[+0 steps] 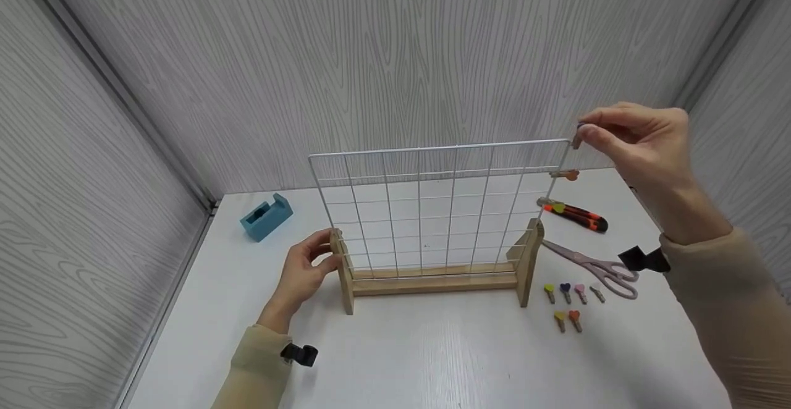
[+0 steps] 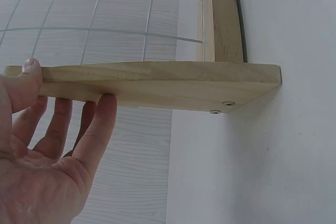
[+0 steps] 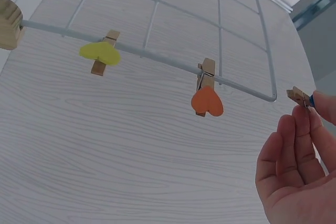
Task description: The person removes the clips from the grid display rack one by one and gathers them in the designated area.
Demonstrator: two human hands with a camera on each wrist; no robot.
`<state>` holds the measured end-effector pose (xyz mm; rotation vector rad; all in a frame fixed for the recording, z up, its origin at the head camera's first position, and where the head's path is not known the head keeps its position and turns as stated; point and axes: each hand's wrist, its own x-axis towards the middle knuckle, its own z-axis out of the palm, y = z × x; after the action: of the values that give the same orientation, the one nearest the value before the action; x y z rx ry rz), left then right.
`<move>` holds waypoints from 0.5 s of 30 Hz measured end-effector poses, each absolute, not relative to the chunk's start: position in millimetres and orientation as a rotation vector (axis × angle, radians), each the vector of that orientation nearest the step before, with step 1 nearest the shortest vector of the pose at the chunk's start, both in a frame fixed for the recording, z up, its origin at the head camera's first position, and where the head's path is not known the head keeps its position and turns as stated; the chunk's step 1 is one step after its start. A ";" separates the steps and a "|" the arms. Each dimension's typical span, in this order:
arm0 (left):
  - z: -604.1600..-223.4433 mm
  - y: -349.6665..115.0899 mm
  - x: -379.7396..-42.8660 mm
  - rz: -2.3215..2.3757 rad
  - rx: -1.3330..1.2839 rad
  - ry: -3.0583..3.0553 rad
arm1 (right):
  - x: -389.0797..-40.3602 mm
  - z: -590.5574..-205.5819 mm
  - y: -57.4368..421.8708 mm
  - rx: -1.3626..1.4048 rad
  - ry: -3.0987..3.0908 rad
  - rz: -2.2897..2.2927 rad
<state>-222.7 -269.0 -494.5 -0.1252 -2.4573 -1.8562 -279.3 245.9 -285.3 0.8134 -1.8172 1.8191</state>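
A white wire grid [image 1: 454, 205] stands upright in a wooden stand [image 1: 432, 284]. My left hand [image 1: 307, 267] holds the stand's left side panel [image 2: 152, 85], thumb on its edge and fingers against the outer face. At the grid's upper right corner, my right hand [image 1: 646, 140] pinches a small wooden clothespin [image 3: 298, 96] with a bit of blue showing at the thumb. The clothespin's tip is just off the wire corner in the right wrist view. Clipped along the grid's right side wire are an orange heart clothespin [image 3: 207, 99] and a yellow heart clothespin [image 3: 100, 52].
On the white table, a utility knife [image 1: 581, 216] and scissors [image 1: 596, 267] lie right of the stand. Several heart clothespins [image 1: 565, 291] are laid out in two rows in front of the scissors. A blue tape dispenser [image 1: 267, 217] sits at the back left.
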 end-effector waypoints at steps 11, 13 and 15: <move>-494.7 -268.6 -222.4 -1.864 -0.113 -2.454 | -261.6 -303.9 271.3 0.716 -1.944 1.708; -494.6 -268.9 -222.7 -1.864 -0.119 -2.454 | -257.6 -308.7 275.9 0.706 -1.952 1.717; -494.3 -269.0 -223.0 -1.868 -0.121 -2.450 | -253.7 -312.8 280.7 0.700 -1.964 1.730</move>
<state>-223.0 -269.0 -494.3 -0.1213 -2.4500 -1.8685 -253.7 280.7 -312.8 0.6997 -1.9640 1.7300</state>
